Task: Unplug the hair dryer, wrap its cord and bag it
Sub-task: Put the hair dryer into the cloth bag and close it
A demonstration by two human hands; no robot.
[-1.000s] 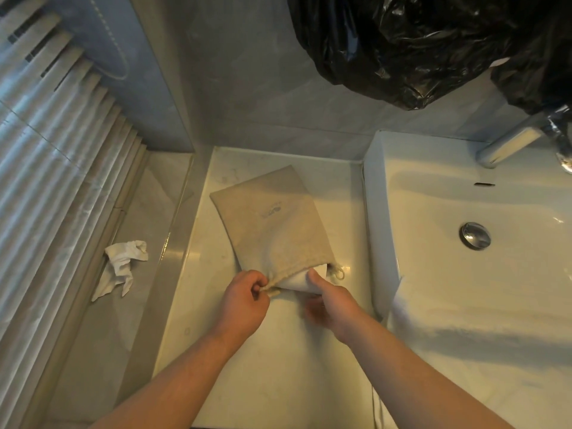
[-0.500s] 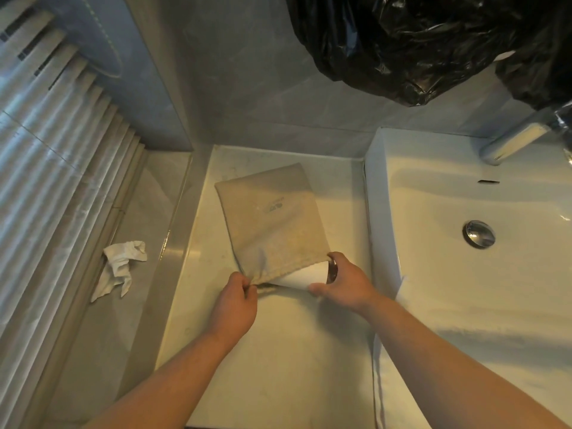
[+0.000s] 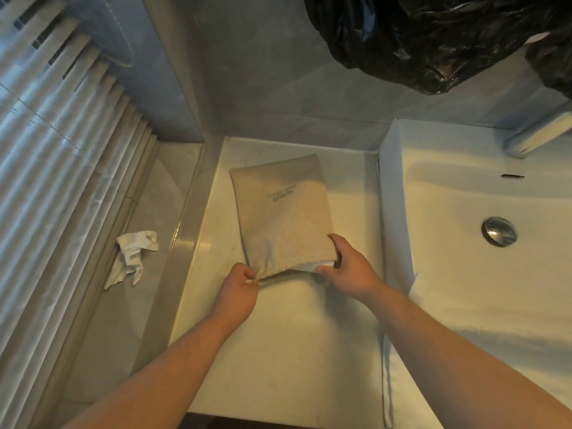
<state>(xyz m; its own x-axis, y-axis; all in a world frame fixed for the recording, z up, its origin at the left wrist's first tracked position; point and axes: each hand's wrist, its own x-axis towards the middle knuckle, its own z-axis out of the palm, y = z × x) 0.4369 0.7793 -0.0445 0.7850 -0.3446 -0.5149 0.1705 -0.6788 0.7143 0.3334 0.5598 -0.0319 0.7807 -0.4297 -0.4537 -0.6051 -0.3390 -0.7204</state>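
Observation:
A beige cloth drawstring bag (image 3: 283,212) lies flat on the white counter (image 3: 278,351) left of the basin, its mouth toward me. A white end of the hair dryer (image 3: 309,267) shows at the bag's mouth; the rest is hidden inside, and its cord is out of sight. My left hand (image 3: 238,292) pinches the drawstring at the mouth's left corner. My right hand (image 3: 346,267) grips the mouth's right corner and the dryer's end, thumb under and fingers over the cloth.
A white basin (image 3: 483,274) with a chrome drain (image 3: 500,230) stands right of the counter, a tap (image 3: 538,134) behind it. Black plastic (image 3: 433,35) hangs at the top. A crumpled white cloth (image 3: 133,253) lies on the floor beside ribbed glass (image 3: 55,134).
My right hand moved from below the bag's mouth to its right corner and closed round it. My left hand slid a little left along the mouth. Less of the white dryer shows.

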